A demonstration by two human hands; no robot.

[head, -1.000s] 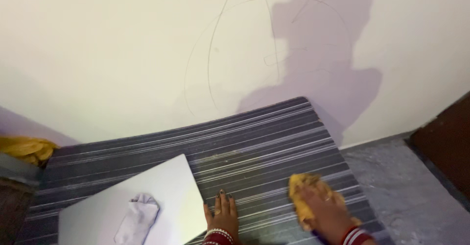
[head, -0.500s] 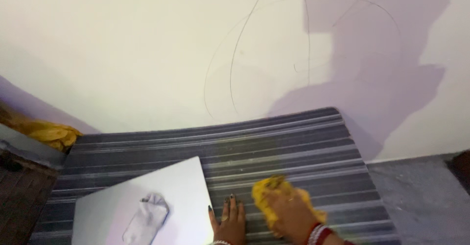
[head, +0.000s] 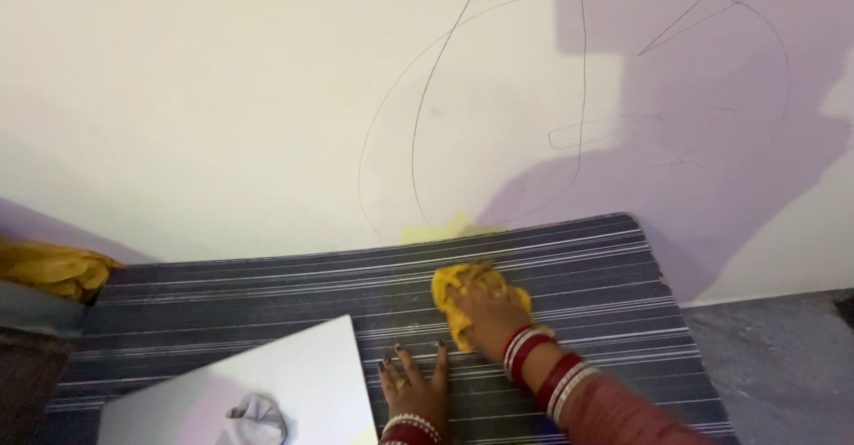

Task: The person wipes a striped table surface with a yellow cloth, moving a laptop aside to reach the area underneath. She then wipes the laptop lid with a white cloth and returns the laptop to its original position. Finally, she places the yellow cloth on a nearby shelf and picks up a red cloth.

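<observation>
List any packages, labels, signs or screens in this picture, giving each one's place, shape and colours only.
Closed laptop: lower left on the striped mat, flat silver-grey rectangle, screen hidden, a crumpled grey cloth on its lid.
No packages, labels or signs show.

The left hand (head: 414, 381) lies flat at the bottom centre, palm down, fingers spread. The right hand (head: 485, 312), wrist bangled, reaches forward just right of it, fingers curled downward.
</observation>
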